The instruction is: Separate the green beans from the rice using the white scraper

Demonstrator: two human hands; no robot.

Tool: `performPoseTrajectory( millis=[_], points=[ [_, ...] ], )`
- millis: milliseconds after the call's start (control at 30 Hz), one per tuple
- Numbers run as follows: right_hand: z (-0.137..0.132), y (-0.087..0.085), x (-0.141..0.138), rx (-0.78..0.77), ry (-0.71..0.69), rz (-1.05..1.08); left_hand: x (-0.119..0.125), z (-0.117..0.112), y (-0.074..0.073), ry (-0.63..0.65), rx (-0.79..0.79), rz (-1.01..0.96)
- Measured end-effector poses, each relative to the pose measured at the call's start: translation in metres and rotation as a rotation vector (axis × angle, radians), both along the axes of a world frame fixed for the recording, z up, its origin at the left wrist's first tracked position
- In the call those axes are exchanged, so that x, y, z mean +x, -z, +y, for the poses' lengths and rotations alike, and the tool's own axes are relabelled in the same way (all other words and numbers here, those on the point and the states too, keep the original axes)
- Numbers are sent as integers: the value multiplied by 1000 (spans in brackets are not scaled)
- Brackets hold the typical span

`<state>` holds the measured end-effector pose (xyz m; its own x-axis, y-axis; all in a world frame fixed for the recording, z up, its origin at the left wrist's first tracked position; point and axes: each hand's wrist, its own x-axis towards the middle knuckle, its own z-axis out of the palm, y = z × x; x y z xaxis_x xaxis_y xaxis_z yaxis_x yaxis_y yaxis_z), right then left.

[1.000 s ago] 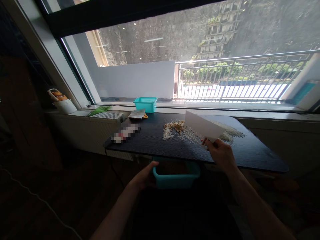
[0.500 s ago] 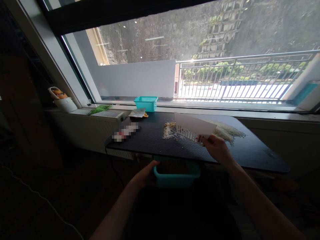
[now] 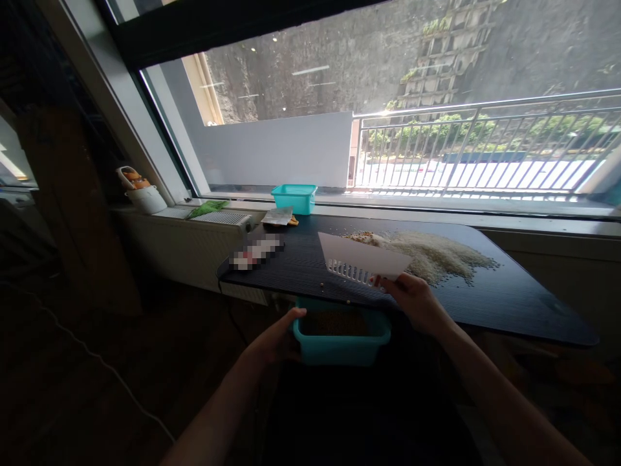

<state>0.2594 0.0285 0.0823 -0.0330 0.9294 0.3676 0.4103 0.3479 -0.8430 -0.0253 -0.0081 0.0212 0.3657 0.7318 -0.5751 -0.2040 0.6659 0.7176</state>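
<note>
My left hand (image 3: 279, 336) is closed on the left rim of a turquoise plastic bin (image 3: 334, 351), its thumb over the edge. Dark brownish contents (image 3: 334, 322) lie in the bin, which sits below the table's near edge, against my lap. In my right hand (image 3: 414, 301) is a thin white slotted scraper (image 3: 361, 254), tilted low over the tabletop with its slots towards me. Behind and right of it spreads a heap of pale rice-like grains (image 3: 441, 252), with yellowish-brown kernels (image 3: 365, 237) at its left end. A few stray kernels lie close to the near edge.
On the dark table (image 3: 524, 304) are a blurred-out flat item (image 3: 257, 252) and a paper packet (image 3: 278, 217). Another turquoise bin (image 3: 294, 199) stands by the window. A white pot (image 3: 145, 199) and green cloth (image 3: 207, 208) rest left, above a radiator (image 3: 194, 249).
My right hand has drawn the scraper towards the near edge and tipped it lower. Loose kernels now show near that edge. My left hand stays on the bin; the view has shifted slightly.
</note>
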Motion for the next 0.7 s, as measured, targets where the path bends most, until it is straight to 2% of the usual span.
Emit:
performPoseTrajectory(
  millis=[167,300,433,600,700],
  points=[
    [0,-1,-21,-49,-172,-17,-10,-2,-1,4,-12,-3],
    [-12,-8,-17,-92,-245,-19,-20,-5,-4,-4,-12,-3],
    [-27,-10,-14,-91,-168,11,-21,-7,-6,-19,1,0],
    [-31,0,-22,-100,-94,-11,-14,-6,-3,5,8,-13],
    [-25,1,-10,-78,65,-62,-9,-2,2,20,11,-9]
  ],
)
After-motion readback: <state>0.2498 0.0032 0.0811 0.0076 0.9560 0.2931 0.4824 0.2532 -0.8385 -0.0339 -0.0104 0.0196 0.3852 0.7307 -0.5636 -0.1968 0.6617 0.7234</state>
